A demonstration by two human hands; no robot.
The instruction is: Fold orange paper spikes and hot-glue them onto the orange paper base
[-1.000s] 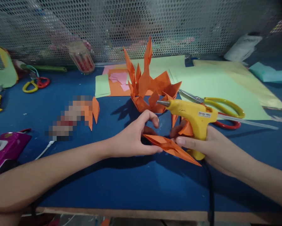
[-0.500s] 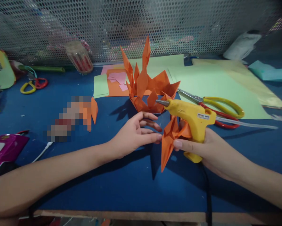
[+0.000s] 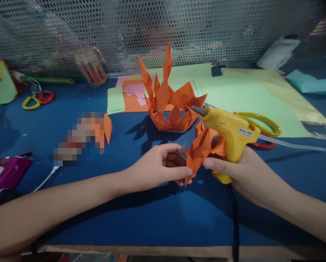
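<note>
My right hand (image 3: 241, 167) is closed round a yellow hot glue gun (image 3: 228, 125), its metal nozzle tilted up and to the left and a clear glue stick (image 3: 293, 143) sticking out behind. The same hand's thumb presses a folded orange paper piece (image 3: 199, 151) beside the gun's handle. My left hand (image 3: 170, 163) pinches the lower left point of that piece between thumb and fingers. Just beyond stands an orange folded-paper crown (image 3: 164, 96) with pointed tips, two of them tall. The right fingers behind the paper are partly hidden.
Red-and-yellow-handled scissors (image 3: 272, 127) lie behind the glue gun on green paper (image 3: 261, 94). A jar (image 3: 91, 67) stands by the mesh wall (image 3: 119, 29). Smaller scissors (image 3: 32, 102) and a purple device (image 3: 8, 178) are at left. A black cord (image 3: 236, 218) hangs over the table's front edge.
My left hand has moved slightly down and right and taken hold of the paper piece's lower point. The piece has turned, and the glue gun has shifted right with its nozzle tipped higher.
</note>
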